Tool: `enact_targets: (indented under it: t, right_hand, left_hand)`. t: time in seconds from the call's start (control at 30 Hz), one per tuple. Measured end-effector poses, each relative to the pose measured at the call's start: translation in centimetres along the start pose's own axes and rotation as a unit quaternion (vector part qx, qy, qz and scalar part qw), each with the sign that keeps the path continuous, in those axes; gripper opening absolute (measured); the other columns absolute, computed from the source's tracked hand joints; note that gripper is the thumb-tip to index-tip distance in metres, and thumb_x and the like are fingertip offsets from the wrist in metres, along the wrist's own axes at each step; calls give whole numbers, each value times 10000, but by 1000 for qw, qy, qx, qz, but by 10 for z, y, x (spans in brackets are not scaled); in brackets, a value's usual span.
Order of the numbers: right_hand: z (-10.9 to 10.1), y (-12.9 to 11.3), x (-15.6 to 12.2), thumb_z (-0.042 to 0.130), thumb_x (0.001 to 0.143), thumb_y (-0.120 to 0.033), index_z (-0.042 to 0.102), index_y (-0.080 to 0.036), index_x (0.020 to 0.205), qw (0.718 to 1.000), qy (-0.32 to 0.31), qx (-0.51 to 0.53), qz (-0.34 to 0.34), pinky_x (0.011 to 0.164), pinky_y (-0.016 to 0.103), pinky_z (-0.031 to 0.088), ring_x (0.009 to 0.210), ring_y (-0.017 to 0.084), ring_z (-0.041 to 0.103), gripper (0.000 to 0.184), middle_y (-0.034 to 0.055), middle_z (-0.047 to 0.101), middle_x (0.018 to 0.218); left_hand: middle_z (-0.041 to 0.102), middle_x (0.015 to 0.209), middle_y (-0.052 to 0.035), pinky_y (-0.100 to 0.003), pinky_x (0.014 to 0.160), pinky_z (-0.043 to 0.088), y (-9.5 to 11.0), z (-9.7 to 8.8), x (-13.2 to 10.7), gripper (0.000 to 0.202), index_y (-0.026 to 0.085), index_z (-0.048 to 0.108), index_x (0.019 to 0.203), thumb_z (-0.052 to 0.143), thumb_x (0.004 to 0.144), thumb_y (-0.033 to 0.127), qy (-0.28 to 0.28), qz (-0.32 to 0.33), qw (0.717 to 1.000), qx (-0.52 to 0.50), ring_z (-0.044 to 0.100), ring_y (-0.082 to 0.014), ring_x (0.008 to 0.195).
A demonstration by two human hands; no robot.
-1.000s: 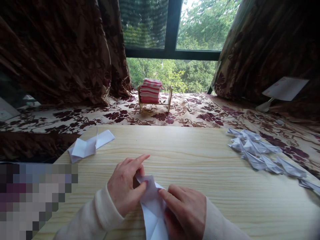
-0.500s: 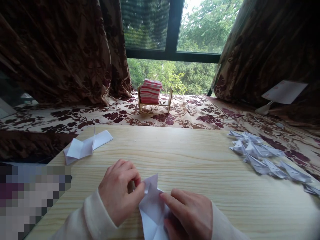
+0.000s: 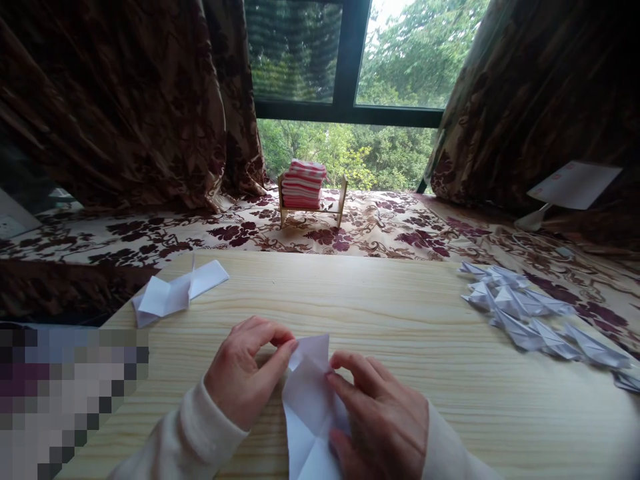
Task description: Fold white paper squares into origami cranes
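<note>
A partly folded white paper (image 3: 310, 407) lies near the front edge of a pale wooden table (image 3: 380, 313). My left hand (image 3: 245, 377) pinches the paper's upper left corner between thumb and curled fingers. Pressing on the paper's right side is my right hand (image 3: 383, 417), its fingers bent and gripping the sheet's edge. Both wrists wear cream sleeves.
A loosely folded white paper (image 3: 175, 293) lies at the table's left back corner. Several finished folded paper pieces (image 3: 535, 317) lie in a row at the right edge. Behind the table, on a floral-covered ledge, stands a small wooden rack with striped cloth (image 3: 303, 187) before a window and curtains.
The paper's top flap has been lifted and opened wider. My left index finger, stretched out a second ago, has curled into a pinch on the corner. My right fingers shifted slightly up.
</note>
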State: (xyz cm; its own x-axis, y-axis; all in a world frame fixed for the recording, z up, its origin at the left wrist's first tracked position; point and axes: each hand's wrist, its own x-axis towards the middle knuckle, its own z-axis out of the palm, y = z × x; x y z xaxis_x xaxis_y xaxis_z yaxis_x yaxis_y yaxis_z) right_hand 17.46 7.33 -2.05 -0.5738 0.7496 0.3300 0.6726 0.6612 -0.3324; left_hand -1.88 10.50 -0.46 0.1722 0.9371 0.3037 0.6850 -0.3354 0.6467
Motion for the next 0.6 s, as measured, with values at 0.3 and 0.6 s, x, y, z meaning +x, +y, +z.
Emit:
enact_targets:
  t: [0.3,0.6]
  right_hand:
    - [-3,-1,0,551,632,-191,547,-143,999,1000,-1,-9,8,608,320,528,795,226,571,371,121,552,1045]
    - [-2,2,-2,493,732,-197,479,-155,1025,999,31,36,-12,574,277,506,764,196,581,296,110,559,977]
  left_hand:
    - [536,701,-15,-365,699,381,11,3,-10,188,187,518,650,651,584,304,-10,-4,993,116,505,-218,748]
    - [525,622,17,-330,699,344,2,12,-16,134,188,502,582,548,703,153,6,53,995,88,482,-168,719]
